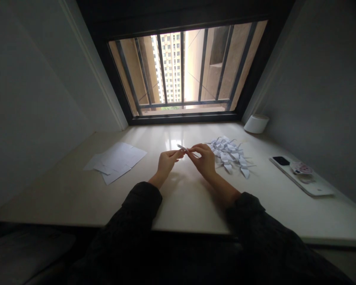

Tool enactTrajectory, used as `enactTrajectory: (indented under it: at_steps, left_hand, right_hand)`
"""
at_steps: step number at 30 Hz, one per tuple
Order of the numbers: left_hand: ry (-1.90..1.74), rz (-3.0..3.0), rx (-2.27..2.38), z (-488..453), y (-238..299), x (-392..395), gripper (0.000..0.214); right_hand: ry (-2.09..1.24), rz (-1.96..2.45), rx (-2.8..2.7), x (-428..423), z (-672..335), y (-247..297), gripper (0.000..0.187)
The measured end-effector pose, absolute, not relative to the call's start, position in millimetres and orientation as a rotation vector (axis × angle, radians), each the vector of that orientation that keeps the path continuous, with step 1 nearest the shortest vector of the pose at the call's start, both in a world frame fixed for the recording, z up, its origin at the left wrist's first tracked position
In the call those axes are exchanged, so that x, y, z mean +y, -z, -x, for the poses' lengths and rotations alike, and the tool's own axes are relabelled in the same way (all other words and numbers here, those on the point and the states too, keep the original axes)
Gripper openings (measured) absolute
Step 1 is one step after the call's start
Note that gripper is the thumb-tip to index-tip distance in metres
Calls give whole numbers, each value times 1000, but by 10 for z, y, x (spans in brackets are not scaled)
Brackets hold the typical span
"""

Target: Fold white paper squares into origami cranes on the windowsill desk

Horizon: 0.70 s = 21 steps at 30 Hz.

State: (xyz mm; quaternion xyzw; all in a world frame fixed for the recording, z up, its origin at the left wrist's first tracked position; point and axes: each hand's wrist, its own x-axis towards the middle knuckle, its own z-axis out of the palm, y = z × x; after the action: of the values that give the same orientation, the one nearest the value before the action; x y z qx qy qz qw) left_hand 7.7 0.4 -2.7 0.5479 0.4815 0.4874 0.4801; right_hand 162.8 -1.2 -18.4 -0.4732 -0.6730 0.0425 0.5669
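Note:
Both hands meet above the pale sill-top (184,198), pinching one small folded white paper piece (182,147) between their fingertips. My left hand (167,161) grips its left end and my right hand (203,159) its right end. Just right of my right hand lies a pile of several folded white paper shapes (230,154). A loose stack of flat white paper sheets (116,161) rests on the surface to the left of my left hand. Dark sleeves cover both forearms.
A barred window (184,71) stands straight ahead, with walls close on both sides. A white roll (256,123) sits at the back right corner. A white phone (301,175) with a small round object on it lies at the right. The front edge runs near my elbows.

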Motion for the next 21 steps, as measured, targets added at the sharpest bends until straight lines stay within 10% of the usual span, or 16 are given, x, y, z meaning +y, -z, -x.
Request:
enactTrajectory:
  at_steps: [21]
  left_hand:
    - [-1281,-1221,1113,-31,99,106,32]
  right_hand:
    - [-147,887,-1839,19,-1626,216,19]
